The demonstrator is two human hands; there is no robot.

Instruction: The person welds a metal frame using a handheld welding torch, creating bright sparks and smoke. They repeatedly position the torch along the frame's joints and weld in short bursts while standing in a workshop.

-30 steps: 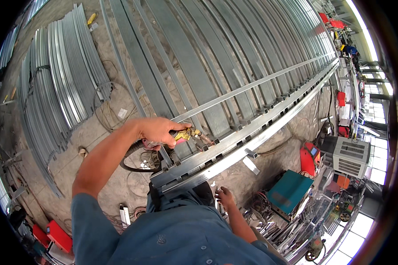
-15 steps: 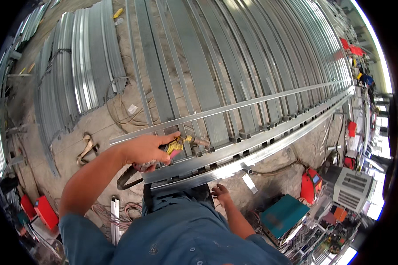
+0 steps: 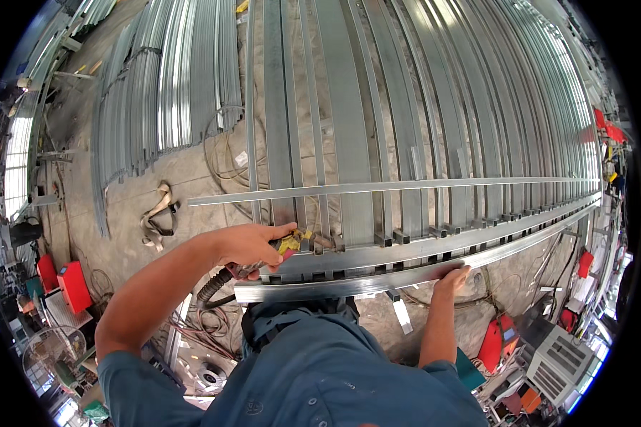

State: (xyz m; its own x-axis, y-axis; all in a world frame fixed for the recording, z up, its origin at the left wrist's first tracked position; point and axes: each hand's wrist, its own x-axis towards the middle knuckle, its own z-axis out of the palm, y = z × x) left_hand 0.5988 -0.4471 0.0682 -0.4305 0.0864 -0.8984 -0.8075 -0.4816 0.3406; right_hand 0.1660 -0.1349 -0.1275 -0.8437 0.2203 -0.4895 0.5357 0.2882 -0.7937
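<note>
My left hand (image 3: pixel 253 247) is closed around a welding torch (image 3: pixel 289 243) wrapped in yellow, and a ribbed black hose (image 3: pixel 214 287) trails from it toward my waist. The torch's tip points right, near the cut ends of the upright steel tubes, above a long horizontal beam (image 3: pixel 420 247). Nearest my body lies a shiny galvanized tube (image 3: pixel 349 286) running left to right. Farther right, my right hand (image 3: pixel 449 278) grips this tube's near edge; some of its fingers are hidden. A thinner steel bar (image 3: pixel 406 187) lies across the uprights beyond my left hand.
A stack of galvanized profiles (image 3: pixel 174 92) lies on the concrete at the far left. A strap (image 3: pixel 158 217) and looped cable (image 3: pixel 224 160) lie on the floor. Red machines (image 3: pixel 73 287) stand at the left, another red machine (image 3: pixel 497 343) and a grey slatted unit (image 3: pixel 565 364) at the right.
My right hand has moved from beside my waist, up and right, onto the near tube. My left hand still holds the torch near the tube ends. The whole view has shifted and turned.
</note>
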